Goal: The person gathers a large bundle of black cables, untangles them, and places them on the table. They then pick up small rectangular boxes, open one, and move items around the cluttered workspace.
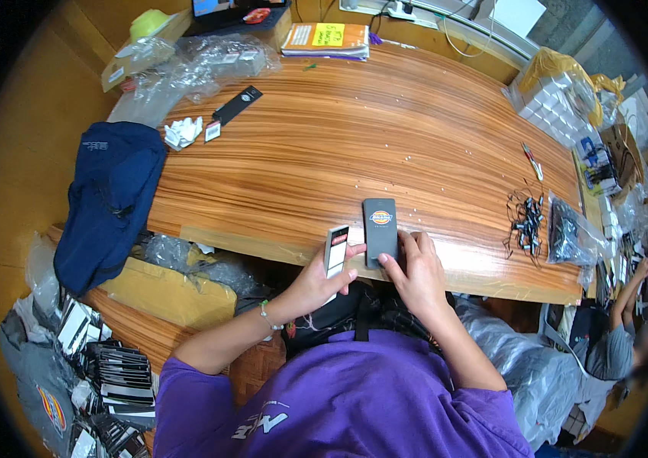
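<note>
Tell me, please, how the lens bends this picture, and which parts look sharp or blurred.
Head view: the fisheye curves the wooden table edges toward a black rim; the left hand with its small card and the right hand by the dark card look sharp; the right margin is blurred.

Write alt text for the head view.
At a wooden table's near edge, the left hand holds a small white and black card upright, while the right hand touches a dark rectangular tag lying flat. A navy bag hangs off the left end.
</note>
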Demonstrator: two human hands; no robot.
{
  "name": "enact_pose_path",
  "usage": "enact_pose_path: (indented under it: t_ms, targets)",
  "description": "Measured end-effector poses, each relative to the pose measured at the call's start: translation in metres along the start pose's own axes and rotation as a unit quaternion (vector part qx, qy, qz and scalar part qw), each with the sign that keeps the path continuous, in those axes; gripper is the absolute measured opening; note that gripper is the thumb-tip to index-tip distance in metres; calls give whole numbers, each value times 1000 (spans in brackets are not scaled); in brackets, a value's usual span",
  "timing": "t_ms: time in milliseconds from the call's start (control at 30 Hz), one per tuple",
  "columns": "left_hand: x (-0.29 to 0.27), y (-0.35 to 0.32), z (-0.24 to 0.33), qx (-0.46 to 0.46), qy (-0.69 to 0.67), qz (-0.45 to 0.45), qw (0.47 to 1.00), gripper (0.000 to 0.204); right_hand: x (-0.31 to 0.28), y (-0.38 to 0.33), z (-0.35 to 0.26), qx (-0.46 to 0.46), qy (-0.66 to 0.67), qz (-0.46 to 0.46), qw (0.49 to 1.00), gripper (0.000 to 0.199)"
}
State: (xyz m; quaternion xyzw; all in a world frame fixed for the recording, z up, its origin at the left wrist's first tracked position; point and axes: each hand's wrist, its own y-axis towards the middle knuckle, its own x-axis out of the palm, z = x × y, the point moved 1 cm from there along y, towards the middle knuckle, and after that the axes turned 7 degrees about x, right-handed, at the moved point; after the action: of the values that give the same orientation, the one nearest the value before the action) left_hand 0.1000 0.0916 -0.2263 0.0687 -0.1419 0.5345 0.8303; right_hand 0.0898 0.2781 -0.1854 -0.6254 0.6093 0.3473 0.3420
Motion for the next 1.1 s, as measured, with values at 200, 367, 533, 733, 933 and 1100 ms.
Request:
enact_pose_path:
  t_ms: [200,367,533,733,933,1100]
  targets:
    - [-4,1,-13,32,-4,-52,998,54,10,12,3,27,-11,20,999,39]
    - [-11,1,-13,25,-7,-73,997,51,16,24,10,92,161,-60,981,44]
    - [-9,0,-9,28,4,-40,999,38,19,26,7,27,101,-34,994,41]
    - [-42,8,30,244,-102,163,950,23,4,21,-20,-24,135,47,990,39]
    - [-111,22,30,260,-174,353,882,19,13,5,-43,-224,-55,-14,973,64]
    - [-105,25,28,241,-120,322,908,20,34,0,-45,-243,-39,-27,969,75]
